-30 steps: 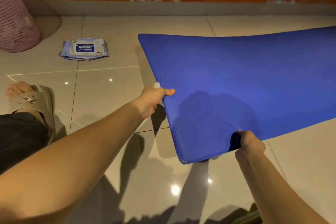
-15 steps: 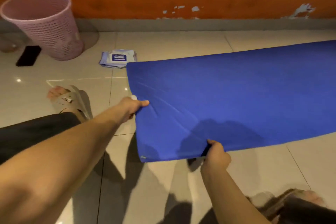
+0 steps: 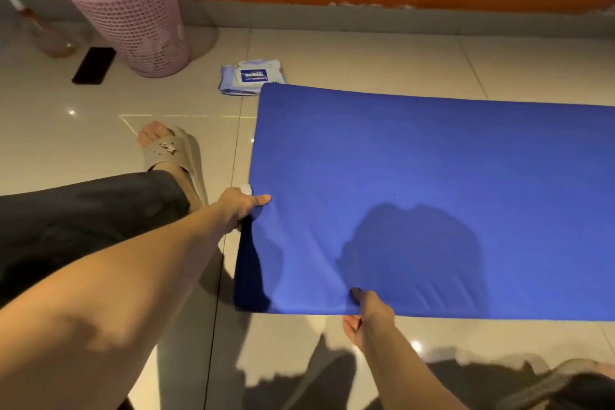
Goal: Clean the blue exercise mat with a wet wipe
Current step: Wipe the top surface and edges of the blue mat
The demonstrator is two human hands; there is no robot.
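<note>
- The blue exercise mat (image 3: 432, 160) lies spread on the tiled floor (image 3: 366, 56), in the middle stretch between the wall skirting and the person. Its long body runs off the right of the view, and its left short end is lifted.
- The left hand (image 3: 244, 206) pinches that short end, thumb flat on top and fingers hidden beneath. A small white bit shows at its knuckles; I cannot tell what it is.
- The right hand (image 3: 372, 311) pinches the near long edge, thumb on top and fingers curled under.
- Creases fan out from both grips and the near left corner droops between them. The mat therefore looks soft, floppy and light, likely foam: it sags where unsupported and will not slide as a board.
- Holds near the corners, spread wide along the short end, would probably keep it flatter than these.
- The glossy tiles look slick, so the mat may creep under wiping.
- The pack of wet wipes (image 3: 253, 76) sits just beside the mat's far left corner.
- A pink basket (image 3: 126, 10) and a dark phone (image 3: 94, 65) stand farther left by the wall. A sandalled foot (image 3: 173, 153) is near the left end.
- Bare tile shows beyond the far long edge and along the near one.
</note>
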